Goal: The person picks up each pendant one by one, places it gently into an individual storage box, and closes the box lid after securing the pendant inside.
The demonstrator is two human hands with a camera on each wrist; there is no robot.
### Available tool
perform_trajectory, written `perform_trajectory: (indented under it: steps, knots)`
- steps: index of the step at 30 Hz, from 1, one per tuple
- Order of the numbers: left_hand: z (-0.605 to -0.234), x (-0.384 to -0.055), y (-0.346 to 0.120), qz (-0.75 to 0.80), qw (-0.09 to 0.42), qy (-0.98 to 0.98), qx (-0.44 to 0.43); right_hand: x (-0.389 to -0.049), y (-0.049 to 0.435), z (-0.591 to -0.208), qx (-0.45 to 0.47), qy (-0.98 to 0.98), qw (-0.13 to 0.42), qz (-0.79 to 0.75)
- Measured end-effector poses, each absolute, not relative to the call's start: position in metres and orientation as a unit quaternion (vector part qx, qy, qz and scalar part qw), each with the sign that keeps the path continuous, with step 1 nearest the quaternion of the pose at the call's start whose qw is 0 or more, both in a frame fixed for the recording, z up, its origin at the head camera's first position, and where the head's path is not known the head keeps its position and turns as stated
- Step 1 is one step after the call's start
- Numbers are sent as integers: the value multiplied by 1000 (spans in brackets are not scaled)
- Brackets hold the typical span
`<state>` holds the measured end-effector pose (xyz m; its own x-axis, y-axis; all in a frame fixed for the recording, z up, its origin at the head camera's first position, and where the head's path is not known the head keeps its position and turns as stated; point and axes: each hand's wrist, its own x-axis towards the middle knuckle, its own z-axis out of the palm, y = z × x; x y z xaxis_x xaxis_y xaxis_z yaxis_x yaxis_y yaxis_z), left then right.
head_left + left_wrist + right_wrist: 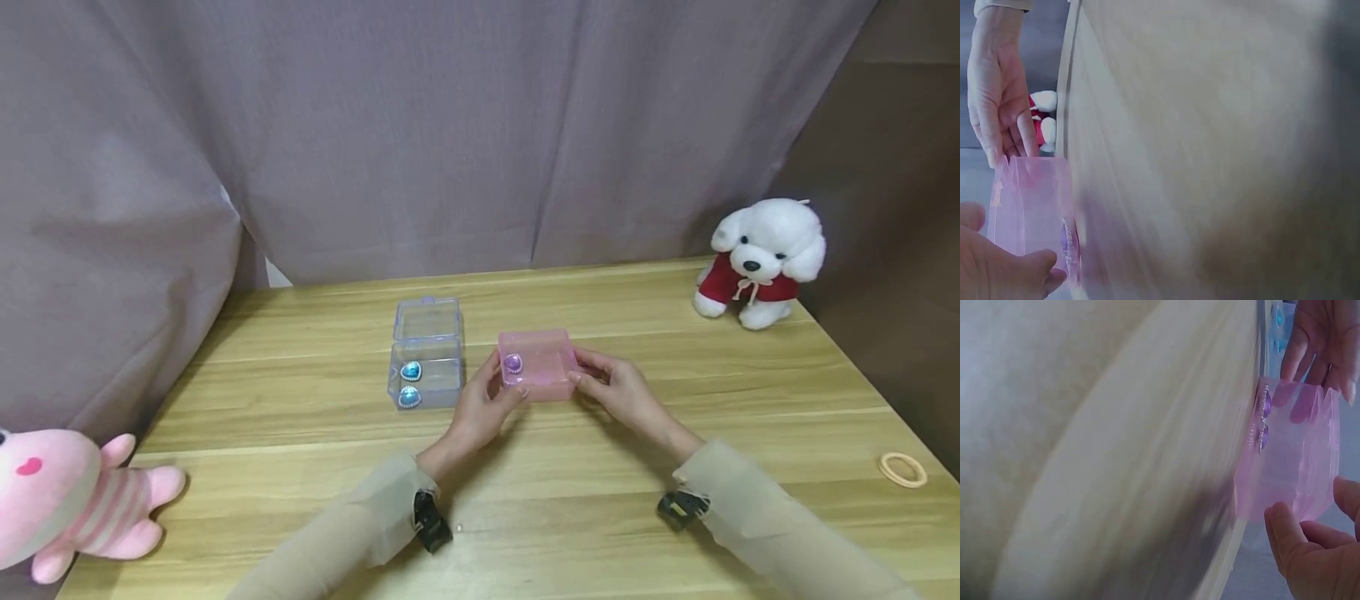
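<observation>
Both hands hold a see-through pink plastic box (547, 387) above the middle of the table. My left hand (480, 408) grips its left end, thumb along the front; my right hand (622, 392) pinches its right end between thumb and fingers. A purple gem with a pale beaded rim (513, 363) shows through the left part of the box; in the right wrist view two purple shapes (1265, 404) appear, one perhaps a reflection. Just left stands a clear bluish box (425, 396) with its lid raised at the back and two blue gems (410, 372) inside.
A white plush dog (761, 258) in red sits at the back right corner. At the left edge lies a pink striped plush toy (112, 508). A pale ring-shaped object (903, 470) lies near the right edge. Grey curtain (405, 142) hangs behind the wooden table (300, 483).
</observation>
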<state>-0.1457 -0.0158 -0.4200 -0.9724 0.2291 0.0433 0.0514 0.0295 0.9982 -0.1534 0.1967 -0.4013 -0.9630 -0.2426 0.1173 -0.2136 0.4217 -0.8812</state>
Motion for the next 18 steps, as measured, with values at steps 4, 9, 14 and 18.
perform_trajectory:
  steps: [4, 9, 14, 18]
  knots:
    - [-419, -143, -15, 670, 48, 735, 90, -149, 195, -403, -151, 842, -9, -518]
    - [-418, -142, -15, 623, 30, 778, 69, -148, 196, -406, -138, 864, -10, -483]
    - [-418, -143, -13, 618, 20, 783, 64, -148, 195, -405, -128, 883, -17, -451]
    - [-418, -144, -12, 624, 19, 779, 58, -147, 194, -405, -130, 888, -26, -440]
